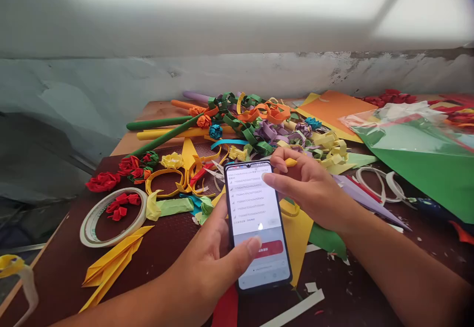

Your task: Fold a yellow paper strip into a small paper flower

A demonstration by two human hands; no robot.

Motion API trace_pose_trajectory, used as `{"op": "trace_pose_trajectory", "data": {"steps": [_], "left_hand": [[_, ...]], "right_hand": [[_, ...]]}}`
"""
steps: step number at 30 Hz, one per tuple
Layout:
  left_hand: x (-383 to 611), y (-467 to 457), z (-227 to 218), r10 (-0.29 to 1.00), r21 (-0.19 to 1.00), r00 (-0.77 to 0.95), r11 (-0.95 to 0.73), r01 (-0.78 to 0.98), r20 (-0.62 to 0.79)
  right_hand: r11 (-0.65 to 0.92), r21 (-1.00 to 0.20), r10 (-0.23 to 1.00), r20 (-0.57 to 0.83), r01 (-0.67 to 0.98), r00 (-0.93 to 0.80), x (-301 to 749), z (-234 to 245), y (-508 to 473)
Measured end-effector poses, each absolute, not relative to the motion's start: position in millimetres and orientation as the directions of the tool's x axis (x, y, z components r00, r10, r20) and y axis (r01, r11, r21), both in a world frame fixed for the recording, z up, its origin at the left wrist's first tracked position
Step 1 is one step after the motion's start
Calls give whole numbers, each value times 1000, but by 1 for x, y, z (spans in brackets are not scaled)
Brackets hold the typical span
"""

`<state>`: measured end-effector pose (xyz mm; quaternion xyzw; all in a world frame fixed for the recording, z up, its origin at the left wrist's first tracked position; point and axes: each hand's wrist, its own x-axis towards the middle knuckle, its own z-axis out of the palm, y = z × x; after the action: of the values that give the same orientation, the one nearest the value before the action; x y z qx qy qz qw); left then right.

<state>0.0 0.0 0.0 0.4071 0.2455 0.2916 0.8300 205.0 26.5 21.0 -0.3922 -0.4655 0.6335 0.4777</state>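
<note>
Where the phone (246,203) is: above the counter (166,240), between both hands, its lit screen facing the person and leaning back.
Left hand (211,260): fingers clamped on the phone from its left side, the thumb reaching across the lower screen onto the left end of a red button.
Right hand (314,188): thumb and forefinger apart, one tip over the screen's upper right; whether it touches the glass cannot be told.
Screen: rows of long numbers, too small to read surely, above the red button.
Tape roll (84,225): flat at the left, ringing some red paper pieces (120,207); yellow folded paper (114,263) lies just in front.
Behind the phone: a tangled heap of paper chains (264,147) in green, orange and purple, with a green stick (159,123) lying at its left.
Right side: an orange sheet (329,112) and a green sheet (418,179), with clear plastic (400,127) over part of the green.
Near edge: a white strip (296,309) beside the right forearm.
</note>
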Motion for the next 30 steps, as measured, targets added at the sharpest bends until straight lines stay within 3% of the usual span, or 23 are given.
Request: {"op": "trace_pose_trajectory", "data": {"steps": [6,12,18,25,30], "left_hand": [[0,-1,-2,716,830,658,500,-248,-234],[5,-3,3,819,881,475,443,-165,-322],[10,-4,8,880,923,372,364,-129,-295],[7,-6,14,822,801,487,490,-343,-295],[9,-6,29,827,777,518,469,-419,-220]], "right_hand": [[-135,-934,962,-43,-331,-271,208,21,27],[-115,-918,954,5,-379,-300,204,27,19],[-109,-925,955,5,-364,-298,202,29,15],[-201,-881,949,-68,-429,-307,205,28,24],[-169,-850,961,-29,-499,-276,206,32,25]]}}
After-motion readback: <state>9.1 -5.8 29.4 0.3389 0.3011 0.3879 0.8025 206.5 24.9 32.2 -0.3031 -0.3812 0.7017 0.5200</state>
